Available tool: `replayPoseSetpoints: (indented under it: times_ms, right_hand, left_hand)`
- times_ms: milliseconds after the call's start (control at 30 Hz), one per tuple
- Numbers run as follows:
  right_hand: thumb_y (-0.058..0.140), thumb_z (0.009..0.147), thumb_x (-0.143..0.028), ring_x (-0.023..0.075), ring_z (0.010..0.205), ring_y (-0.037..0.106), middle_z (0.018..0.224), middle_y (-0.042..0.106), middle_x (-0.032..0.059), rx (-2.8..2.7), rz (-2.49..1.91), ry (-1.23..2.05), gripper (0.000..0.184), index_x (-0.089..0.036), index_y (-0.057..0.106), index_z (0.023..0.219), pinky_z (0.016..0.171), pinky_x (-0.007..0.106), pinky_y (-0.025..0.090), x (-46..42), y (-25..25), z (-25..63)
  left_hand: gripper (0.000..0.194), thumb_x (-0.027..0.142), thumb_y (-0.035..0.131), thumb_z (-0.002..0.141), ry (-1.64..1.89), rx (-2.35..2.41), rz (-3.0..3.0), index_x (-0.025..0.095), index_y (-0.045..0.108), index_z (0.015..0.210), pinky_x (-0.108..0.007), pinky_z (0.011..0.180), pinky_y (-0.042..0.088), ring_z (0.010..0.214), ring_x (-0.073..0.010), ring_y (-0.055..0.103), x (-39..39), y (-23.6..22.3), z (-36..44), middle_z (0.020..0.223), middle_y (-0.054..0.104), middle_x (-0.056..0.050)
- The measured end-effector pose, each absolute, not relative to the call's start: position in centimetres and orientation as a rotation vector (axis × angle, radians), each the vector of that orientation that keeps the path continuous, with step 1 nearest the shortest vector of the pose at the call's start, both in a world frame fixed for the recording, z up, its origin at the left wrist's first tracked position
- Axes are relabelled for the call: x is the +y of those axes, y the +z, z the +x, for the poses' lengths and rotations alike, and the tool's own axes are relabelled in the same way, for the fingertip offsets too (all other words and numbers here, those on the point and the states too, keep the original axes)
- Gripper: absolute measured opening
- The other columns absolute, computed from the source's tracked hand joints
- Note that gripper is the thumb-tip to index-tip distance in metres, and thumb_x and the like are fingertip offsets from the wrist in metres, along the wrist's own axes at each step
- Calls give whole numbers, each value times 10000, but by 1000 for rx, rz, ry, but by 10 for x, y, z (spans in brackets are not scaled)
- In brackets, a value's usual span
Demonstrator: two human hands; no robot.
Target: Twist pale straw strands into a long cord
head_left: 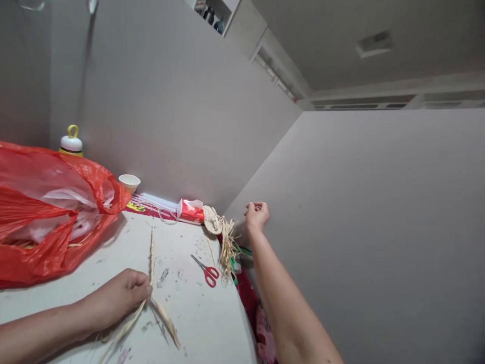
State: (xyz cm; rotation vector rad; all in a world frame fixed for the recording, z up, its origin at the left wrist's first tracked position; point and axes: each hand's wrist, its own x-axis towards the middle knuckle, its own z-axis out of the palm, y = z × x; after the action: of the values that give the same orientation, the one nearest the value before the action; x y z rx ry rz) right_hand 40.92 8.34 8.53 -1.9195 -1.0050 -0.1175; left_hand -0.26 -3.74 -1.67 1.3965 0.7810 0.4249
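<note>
My left hand (127,293) is closed in a pinch on a thin braid of pale straw-like fibre (152,253). The braided part runs away from me over the white table, and loose flat strands (164,321) fan out on the near side of my fingers. Raised past the table's right edge, in front of the wall, my right hand (257,215) has its fingers curled together; whatever they may hold does not show. Red-handled scissors (210,275) lie on the table between the two arms. A bundle of dry fibre strands (227,245) hangs at the table's right edge.
A large red plastic bag (41,217) covers the left side. Along the back stand a yellow-and-white bottle (71,144), a paper cup (130,183), white sticks (157,201), a red tissue pack (191,211) and a coiled woven piece (211,220). Grey walls (182,111) rise behind.
</note>
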Motion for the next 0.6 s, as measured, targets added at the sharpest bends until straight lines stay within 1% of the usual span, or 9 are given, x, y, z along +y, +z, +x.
replayPoseSetpoints:
  times_ms: [167, 333, 500, 600]
  right_hand:
    - [540, 890, -297, 194, 929, 593, 1132, 572, 86, -1060, -2172, 109, 297, -148, 548, 1147, 773, 381, 512, 91, 78, 411]
    - [532, 894, -303, 204, 973, 579, 1162, 557, 94, -1023, -2342, 183, 300, -156, 545, 1156, 816, 403, 495, 89, 58, 410]
    - [531, 896, -297, 201, 969, 580, 1164, 557, 90, -972, -2308, 203, 295, -163, 543, 1158, 811, 400, 497, 90, 43, 403]
    - [533, 891, -309, 211, 960, 582, 1155, 565, 75, -958, -2174, 182, 285, -159, 565, 1132, 799, 387, 503, 93, 46, 400]
  left_hand:
    - [299, 411, 498, 769, 420, 779, 1393, 192, 377, 605, -219, 428, 133, 447, -67, 190, -37, -18, -2, 482, 284, 83]
    - [330, 445, 516, 751, 429, 806, 1401, 191, 377, 593, -217, 430, 135, 452, -67, 199, -38, -14, -1, 484, 286, 80]
    - [382, 523, 523, 730, 436, 839, 1397, 189, 397, 592, -211, 422, 150, 436, -65, 216, -40, -13, -1, 474, 302, 78]
    - [361, 506, 519, 742, 425, 838, 1402, 188, 415, 607, -212, 416, 127, 427, -64, 193, -40, -12, -2, 463, 290, 84]
